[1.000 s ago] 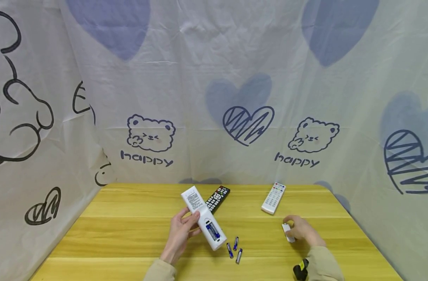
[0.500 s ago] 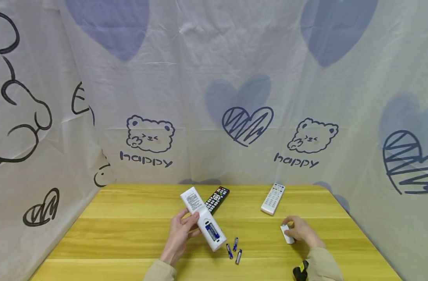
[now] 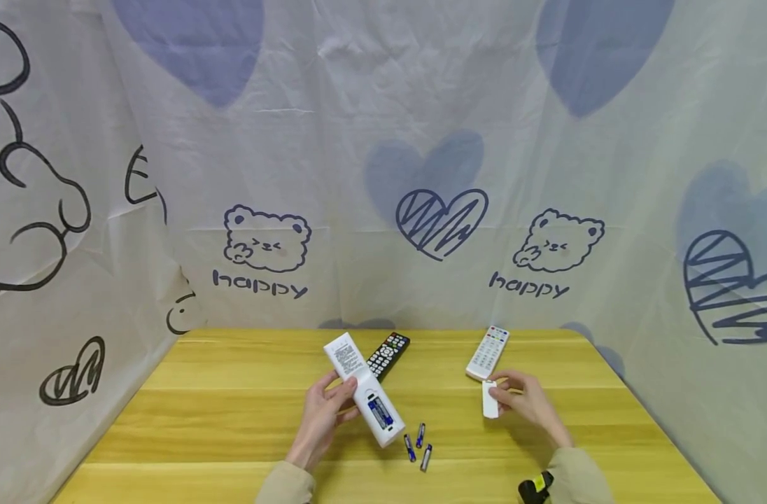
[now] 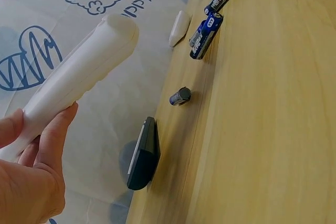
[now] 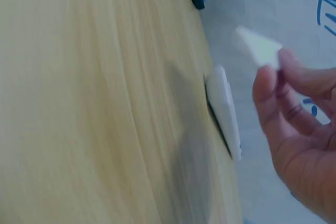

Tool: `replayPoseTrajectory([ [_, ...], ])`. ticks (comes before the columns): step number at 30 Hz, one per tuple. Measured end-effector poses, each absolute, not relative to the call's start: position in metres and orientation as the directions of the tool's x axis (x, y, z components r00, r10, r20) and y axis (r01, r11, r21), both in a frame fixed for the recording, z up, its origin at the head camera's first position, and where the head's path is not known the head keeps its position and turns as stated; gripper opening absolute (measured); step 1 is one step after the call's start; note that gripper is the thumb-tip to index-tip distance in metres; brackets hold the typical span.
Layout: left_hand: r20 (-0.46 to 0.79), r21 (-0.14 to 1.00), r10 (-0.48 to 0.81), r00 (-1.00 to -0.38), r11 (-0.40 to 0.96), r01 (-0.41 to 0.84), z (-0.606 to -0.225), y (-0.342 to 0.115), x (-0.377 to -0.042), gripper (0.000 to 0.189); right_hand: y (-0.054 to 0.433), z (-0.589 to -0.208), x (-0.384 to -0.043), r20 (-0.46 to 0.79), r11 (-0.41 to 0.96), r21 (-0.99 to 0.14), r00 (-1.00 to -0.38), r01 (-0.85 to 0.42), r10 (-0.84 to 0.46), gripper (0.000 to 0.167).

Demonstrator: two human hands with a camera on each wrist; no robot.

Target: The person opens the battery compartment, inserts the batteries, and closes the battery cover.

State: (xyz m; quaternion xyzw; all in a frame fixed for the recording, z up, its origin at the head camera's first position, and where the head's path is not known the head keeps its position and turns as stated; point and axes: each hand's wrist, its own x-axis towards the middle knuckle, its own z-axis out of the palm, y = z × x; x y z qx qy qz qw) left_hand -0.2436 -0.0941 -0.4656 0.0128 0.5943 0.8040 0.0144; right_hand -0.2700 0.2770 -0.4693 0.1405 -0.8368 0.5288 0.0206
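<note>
My left hand [image 3: 323, 413] grips a white remote control [image 3: 376, 413] with its back facing up. The battery compartment is uncovered, and blue batteries [image 3: 380, 411] lie inside it. My right hand [image 3: 527, 402] pinches a small white battery cover [image 3: 490, 400] between thumb and fingers, held up off the table. In the right wrist view the cover [image 5: 260, 48] looks blurred at the fingertips. Several loose blue-and-silver batteries [image 3: 420, 435] lie on the table between the hands. From the left wrist, the remote's edge [image 4: 79, 72] shows, with loose batteries [image 4: 206, 36] beyond it.
Behind the held remote lies a black remote control [image 3: 388, 355], partly covered by it. A second white remote control [image 3: 488, 353] lies face up just beyond my right hand. The wooden table [image 3: 220, 420] ends at a printed cloth backdrop [image 3: 358, 280]. A black-and-yellow object [image 3: 536, 486] shows by the right sleeve.
My right hand has lifted the battery cover from near the table and moved it left and up, turning it more upright. The left hand and its remote have stayed nearly still.
</note>
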Motion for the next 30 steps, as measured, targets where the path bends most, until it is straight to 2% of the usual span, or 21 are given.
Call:
replayPoseTrajectory([
  [5, 0.005, 0.954, 0.043, -0.999, -0.299, -0.008, -0.466, -0.093, -0.246, 0.051, 0.264, -0.468, -0.272, 0.238, 0.284, -0.902, -0.923, -0.326, -0.303, 0.032],
  [10, 0.000, 0.952, 0.051, -0.999, -0.304, -0.016, -0.467, -0.093, -0.248, 0.049, 0.247, -0.465, -0.270, 0.233, 0.220, -0.922, -0.910, -0.319, -0.343, 0.036],
  [15, 0.005, 0.953, 0.068, -0.998, -0.301, -0.016, -0.468, -0.093, -0.249, 0.050, 0.227, -0.458, -0.265, 0.210, 0.202, -0.935, -0.914, -0.292, -0.346, 0.038],
  [22, 0.021, 0.955, 0.083, -0.996, -0.297, -0.005, -0.469, -0.094, -0.250, 0.051, 0.200, -0.450, -0.262, 0.282, 0.153, -0.918, -0.873, -0.366, -0.398, 0.033],
  [30, 0.012, 0.959, 0.090, -0.996, -0.284, -0.014, -0.468, -0.093, -0.250, 0.050, 0.177, -0.445, -0.260, 0.302, 0.142, -0.904, -0.835, -0.404, -0.460, 0.031],
])
